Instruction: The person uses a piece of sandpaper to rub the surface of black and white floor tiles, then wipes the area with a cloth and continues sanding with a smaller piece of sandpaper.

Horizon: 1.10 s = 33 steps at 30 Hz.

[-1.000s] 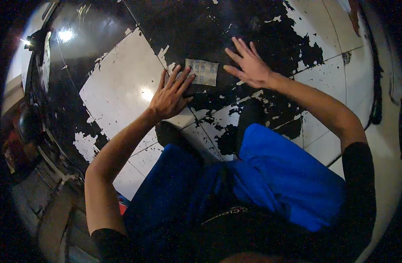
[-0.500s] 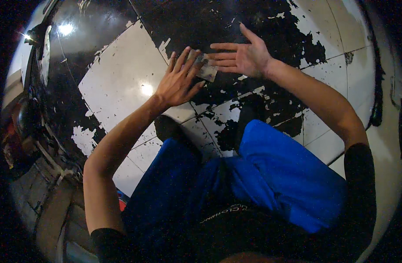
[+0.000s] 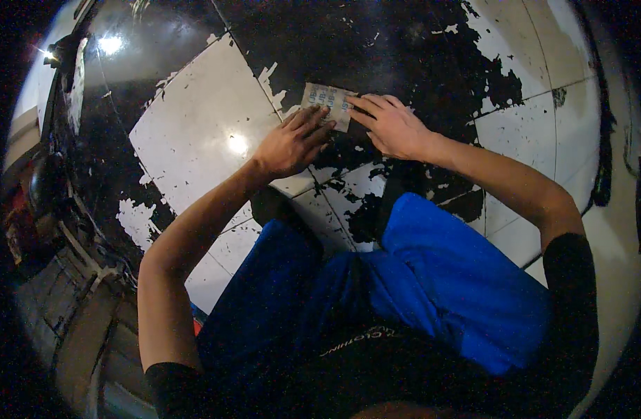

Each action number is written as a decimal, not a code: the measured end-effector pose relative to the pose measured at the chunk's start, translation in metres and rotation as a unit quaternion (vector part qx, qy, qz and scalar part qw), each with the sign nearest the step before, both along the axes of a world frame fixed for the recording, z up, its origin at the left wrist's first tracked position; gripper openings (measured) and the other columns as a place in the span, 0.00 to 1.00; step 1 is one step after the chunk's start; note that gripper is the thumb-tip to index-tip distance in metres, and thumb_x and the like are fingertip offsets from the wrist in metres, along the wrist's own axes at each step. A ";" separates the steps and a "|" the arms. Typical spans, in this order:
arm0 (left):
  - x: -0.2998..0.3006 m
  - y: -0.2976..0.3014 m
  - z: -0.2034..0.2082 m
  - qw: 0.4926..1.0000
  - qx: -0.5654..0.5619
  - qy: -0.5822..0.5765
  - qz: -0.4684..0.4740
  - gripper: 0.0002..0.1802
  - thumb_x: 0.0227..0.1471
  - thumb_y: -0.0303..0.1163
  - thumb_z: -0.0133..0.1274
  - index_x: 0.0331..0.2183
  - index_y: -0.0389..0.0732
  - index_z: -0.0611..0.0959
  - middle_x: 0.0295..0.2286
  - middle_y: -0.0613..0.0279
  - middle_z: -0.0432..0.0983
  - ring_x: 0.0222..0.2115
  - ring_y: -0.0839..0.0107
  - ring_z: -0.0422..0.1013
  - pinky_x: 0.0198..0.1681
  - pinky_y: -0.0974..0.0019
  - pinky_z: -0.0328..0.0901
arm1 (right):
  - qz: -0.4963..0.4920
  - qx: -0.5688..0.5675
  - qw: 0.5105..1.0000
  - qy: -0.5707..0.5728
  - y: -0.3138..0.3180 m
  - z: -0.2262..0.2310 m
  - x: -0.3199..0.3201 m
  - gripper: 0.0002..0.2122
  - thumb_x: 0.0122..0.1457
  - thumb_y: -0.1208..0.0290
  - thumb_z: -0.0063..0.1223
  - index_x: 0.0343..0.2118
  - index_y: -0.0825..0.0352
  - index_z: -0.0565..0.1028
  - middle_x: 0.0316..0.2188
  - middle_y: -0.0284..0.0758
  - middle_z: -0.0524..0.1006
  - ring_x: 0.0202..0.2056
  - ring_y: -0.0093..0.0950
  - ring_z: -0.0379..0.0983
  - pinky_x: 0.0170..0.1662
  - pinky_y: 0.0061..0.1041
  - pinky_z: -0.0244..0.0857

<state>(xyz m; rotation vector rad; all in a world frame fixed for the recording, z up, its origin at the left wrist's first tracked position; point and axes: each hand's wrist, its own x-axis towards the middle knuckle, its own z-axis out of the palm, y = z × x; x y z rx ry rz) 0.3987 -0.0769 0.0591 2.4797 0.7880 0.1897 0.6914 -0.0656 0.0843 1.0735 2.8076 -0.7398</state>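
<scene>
A small beige rectangle with blue print, which looks like the backing of a piece of sandpaper [image 3: 339,120], lies in front of me over the dark, peeling floor. My left hand [image 3: 292,143] has its slightly bent fingers and thumb on the lower left part of the piece. From the other side, my right hand [image 3: 394,129] holds the right edge with its fingertips, back of the hand up. Its thumb is mostly hidden. Both forearms reach forward past my knees.
Black coating flakes off white floor tiles [image 3: 195,119], leaving ragged patches. My blue-trousered legs [image 3: 467,272] are bent on either side. Dark clutter [image 3: 38,202] stands along the left rim, and a pale strip [image 3: 617,209] borders the floor on the right.
My right hand has turned from palm up to palm down and come onto the piece's edge. My left hand has slid slightly back, and the printed face now shows.
</scene>
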 end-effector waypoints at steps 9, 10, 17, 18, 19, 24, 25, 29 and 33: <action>-0.007 -0.005 -0.003 1.000 -0.017 0.002 -0.006 0.31 0.58 0.40 0.54 0.61 0.44 0.71 0.66 0.50 0.54 0.66 0.46 0.51 0.68 0.48 0.51 | 0.072 0.062 0.993 -0.067 -0.008 0.006 -0.019 0.31 0.53 0.69 0.56 0.62 0.69 0.65 0.68 0.41 0.58 0.69 0.40 0.50 0.70 0.47 0.45; -0.008 -0.006 -0.009 1.000 -0.016 0.016 -0.015 0.30 0.59 0.40 0.52 0.61 0.45 0.71 0.66 0.49 0.54 0.66 0.46 0.51 0.69 0.47 0.50 | 0.096 0.084 0.990 -0.060 -0.006 0.008 -0.020 0.31 0.54 0.69 0.54 0.62 0.69 0.65 0.68 0.42 0.58 0.70 0.40 0.50 0.70 0.48 0.44; -0.016 0.008 0.004 0.999 -0.011 0.014 -0.036 0.27 0.60 0.41 0.50 0.60 0.47 0.73 0.66 0.53 0.55 0.68 0.50 0.49 0.70 0.45 0.44 | 0.069 0.048 0.993 -0.077 -0.019 0.007 -0.035 0.36 0.50 0.66 0.61 0.64 0.68 0.64 0.68 0.48 0.54 0.70 0.48 0.45 0.69 0.57 0.40; -0.019 0.011 0.005 0.999 -0.007 0.021 -0.043 0.27 0.60 0.41 0.50 0.59 0.48 0.74 0.66 0.55 0.56 0.68 0.51 0.49 0.70 0.45 0.44 | 0.078 0.049 0.993 -0.077 -0.016 0.007 -0.036 0.35 0.50 0.66 0.61 0.63 0.68 0.65 0.68 0.48 0.54 0.70 0.48 0.45 0.69 0.58 0.41; -0.022 0.015 0.003 0.998 0.010 0.028 -0.046 0.26 0.59 0.41 0.50 0.58 0.48 0.76 0.65 0.57 0.58 0.68 0.53 0.49 0.70 0.45 0.44 | 0.086 0.043 0.992 -0.081 -0.016 0.005 -0.036 0.34 0.50 0.67 0.61 0.62 0.68 0.65 0.68 0.48 0.54 0.70 0.49 0.45 0.68 0.60 0.42; -0.040 0.049 0.010 0.998 0.029 0.050 -0.009 0.19 0.59 0.41 0.52 0.51 0.52 0.83 0.61 0.67 0.67 0.67 0.57 0.52 0.70 0.44 0.45 | 0.072 0.004 0.996 -0.054 -0.012 0.004 -0.029 0.33 0.51 0.69 0.61 0.62 0.66 0.67 0.68 0.46 0.54 0.71 0.48 0.44 0.66 0.63 0.45; -0.043 0.052 0.012 0.998 0.030 0.050 -0.002 0.19 0.58 0.42 0.53 0.50 0.52 0.84 0.60 0.66 0.68 0.67 0.56 0.52 0.70 0.44 0.46 | 0.070 0.004 0.996 -0.052 -0.012 0.004 -0.029 0.33 0.51 0.69 0.61 0.62 0.65 0.67 0.68 0.46 0.54 0.71 0.48 0.44 0.66 0.63 0.45; -0.045 0.049 0.010 0.998 0.036 0.042 0.030 0.19 0.54 0.44 0.57 0.47 0.53 0.86 0.59 0.68 0.70 0.67 0.53 0.52 0.69 0.45 0.48 | 0.071 -0.012 0.995 -0.073 -0.013 0.005 -0.029 0.32 0.52 0.69 0.61 0.63 0.62 0.67 0.70 0.46 0.51 0.71 0.46 0.44 0.67 0.63 0.44; -0.041 0.046 0.002 0.996 0.059 0.037 0.052 0.20 0.52 0.44 0.59 0.48 0.54 0.85 0.59 0.69 0.70 0.67 0.52 0.52 0.68 0.45 0.49 | 0.047 -0.031 0.997 -0.056 -0.010 0.007 -0.029 0.31 0.53 0.69 0.60 0.63 0.60 0.67 0.71 0.46 0.46 0.72 0.45 0.43 0.67 0.63 0.43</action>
